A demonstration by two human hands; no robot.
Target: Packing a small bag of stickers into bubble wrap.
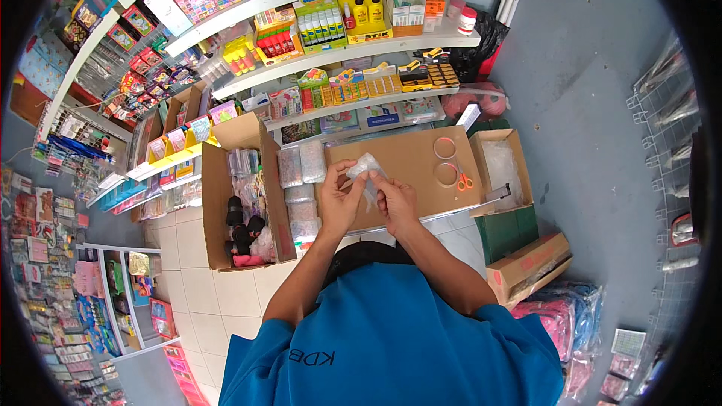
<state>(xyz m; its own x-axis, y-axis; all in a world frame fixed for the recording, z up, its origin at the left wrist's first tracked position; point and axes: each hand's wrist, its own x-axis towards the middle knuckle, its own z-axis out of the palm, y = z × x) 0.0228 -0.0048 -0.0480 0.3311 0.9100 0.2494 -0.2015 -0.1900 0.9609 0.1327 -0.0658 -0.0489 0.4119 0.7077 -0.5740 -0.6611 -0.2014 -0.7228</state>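
Over a brown cardboard sheet (406,152), my left hand (343,194) and my right hand (396,203) pinch a small clear plastic bag (366,166) between thumbs and fingers. Its contents look whitish and are too small to tell. Orange-handled scissors (465,180) lie at the sheet's right part, blades pointing away from me. Beside them are two rolls of tape (445,175), seen as thin rings. Left of my hands, several clear packs of small beads or similar pieces (290,166) are laid in rows.
An open cardboard box (276,208) with packaged goods stands at the left. A smaller open box (524,172) holding clear plastic bags is at the right, a stapler-like metal tool (496,194) at its near edge. Stocked shelves (338,48) rise beyond; wrapped bags (547,321) sit lower right.
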